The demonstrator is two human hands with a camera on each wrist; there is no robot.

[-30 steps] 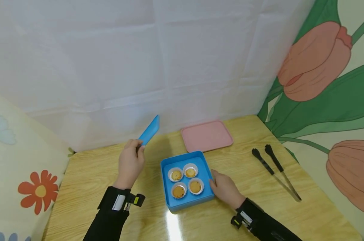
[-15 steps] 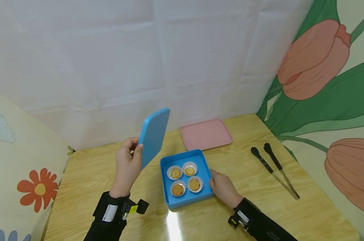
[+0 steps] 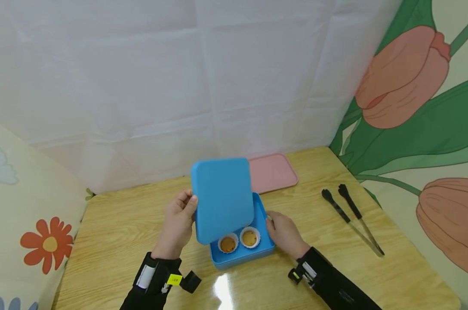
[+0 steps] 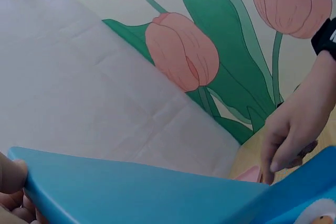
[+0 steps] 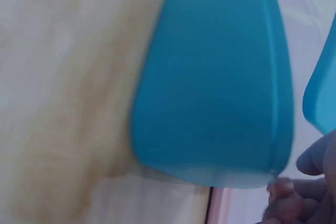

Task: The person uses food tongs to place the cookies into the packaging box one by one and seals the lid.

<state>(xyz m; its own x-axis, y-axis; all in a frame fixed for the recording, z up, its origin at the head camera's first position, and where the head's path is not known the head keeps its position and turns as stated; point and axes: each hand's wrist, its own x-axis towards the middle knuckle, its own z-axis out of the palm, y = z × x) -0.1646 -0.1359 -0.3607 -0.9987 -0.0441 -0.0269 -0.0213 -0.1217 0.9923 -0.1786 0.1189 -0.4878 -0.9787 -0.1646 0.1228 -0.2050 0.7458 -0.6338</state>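
My left hand [image 3: 177, 224] pinches the left edge of a flat blue lid [image 3: 223, 198] between thumb and fingers. Tilted, the lid overlaps the back left of a blue box [image 3: 241, 257] in the head view. Two small round cookies in white paper cups show at the box's front, one on the left [image 3: 228, 244] and one on the right [image 3: 250, 237]; the lid hides the cups behind them. My right hand [image 3: 287, 234] holds the box at its right wall, its curled fingers [image 5: 286, 203] beside a corner in the right wrist view.
Behind the box lies a pink tray [image 3: 274, 172], partly covered by the lid in the head view. Metal tongs [image 3: 359, 228] with black ends rest spread on the right of the wooden table [image 3: 118, 241]. A white cloth [image 3: 141, 86] hangs at the back.
The lid has turned from nearly edge-on to face the head camera and has moved right and down over the box, hiding the rear cups. My right hand has stayed at the box's right side.
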